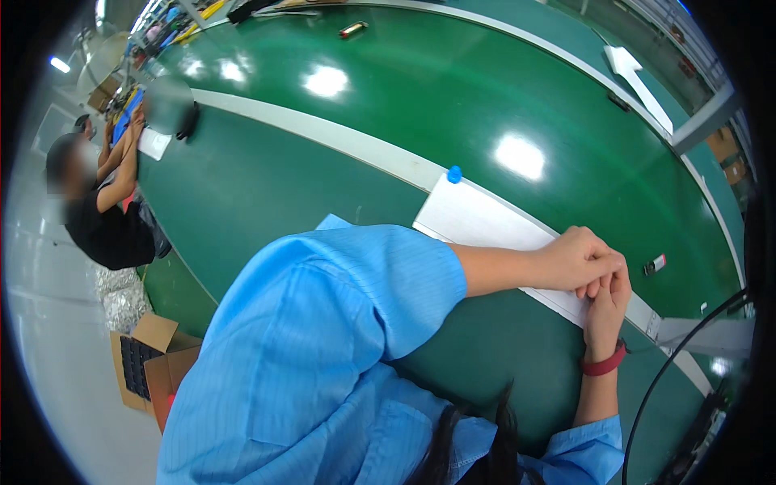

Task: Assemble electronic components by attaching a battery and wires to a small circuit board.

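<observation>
My left hand (pixel 575 257) reaches across from the left and meets my right hand (pixel 608 303), which has a red band (pixel 605 361) at its wrist. The fingers of both hands are curled and pressed against each other. Whatever may be between them is hidden. Below the hands lies a white sheet (pixel 481 214), partly covered by my left forearm, along the edge of the green work surface. A small blue cap-like piece (pixel 454 175) sits at the sheet's far left corner. Right of my hands, a small red and dark piece (pixel 655 264) rests on the shiny green belt (pixel 420 113).
A pale rail (pixel 323 125) divides belt and work surface (pixel 267 178). A black cable (pixel 675 356) curves down at right. At left, a person in black (pixel 109 218) works at the same bench, near an open cardboard box (pixel 170 368). A small cylinder (pixel 352 30) lies far off.
</observation>
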### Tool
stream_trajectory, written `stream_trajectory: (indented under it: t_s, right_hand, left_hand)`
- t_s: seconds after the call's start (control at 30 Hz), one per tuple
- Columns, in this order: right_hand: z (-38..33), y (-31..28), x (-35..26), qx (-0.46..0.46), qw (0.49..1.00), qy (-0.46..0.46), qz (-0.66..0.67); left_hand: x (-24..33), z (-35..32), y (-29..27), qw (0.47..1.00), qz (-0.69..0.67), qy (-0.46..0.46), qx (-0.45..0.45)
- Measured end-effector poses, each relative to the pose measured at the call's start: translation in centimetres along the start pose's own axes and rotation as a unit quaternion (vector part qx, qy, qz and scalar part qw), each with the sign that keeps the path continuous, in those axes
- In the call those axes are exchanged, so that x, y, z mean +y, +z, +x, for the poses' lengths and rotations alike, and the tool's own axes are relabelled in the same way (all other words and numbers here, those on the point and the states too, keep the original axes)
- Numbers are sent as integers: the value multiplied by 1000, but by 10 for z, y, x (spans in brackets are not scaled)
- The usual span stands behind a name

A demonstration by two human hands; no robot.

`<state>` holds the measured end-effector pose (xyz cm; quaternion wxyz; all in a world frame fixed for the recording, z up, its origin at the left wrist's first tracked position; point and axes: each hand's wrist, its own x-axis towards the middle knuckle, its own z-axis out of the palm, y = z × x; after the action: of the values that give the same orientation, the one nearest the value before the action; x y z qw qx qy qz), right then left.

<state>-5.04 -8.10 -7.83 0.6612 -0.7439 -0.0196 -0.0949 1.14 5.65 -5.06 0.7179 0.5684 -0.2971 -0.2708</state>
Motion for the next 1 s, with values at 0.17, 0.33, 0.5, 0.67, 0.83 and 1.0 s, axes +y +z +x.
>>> stream_trajectory:
  t_s: [0.17,0.33,0.5,0.67,0.83,1.0]
  right_hand:
    - [-3,-18,18,-19,999,22,42]
    - [-4,-15,11,-24,998,21,50]
    - [-3,-5,0,-24,999,26,36]
    - [-5,-6,-2,-27,999,29,28]
    - [-5,-6,-6,-35,999,12,7]
    - [-4,-6,-5,-33,999,17,8]
  left_hand:
    - [-2,2,5,999,-34,15,-1]
    - [5,-1,7,999,-29,6,-12]
    - [3,-2,5,1000,-21,10,-10]
    - [3,-3,7,1000,-21,20,-10]
    - [4,-2,8,1000,-5,4,-21]
    - [1,0,7,1000,14,6,-19]
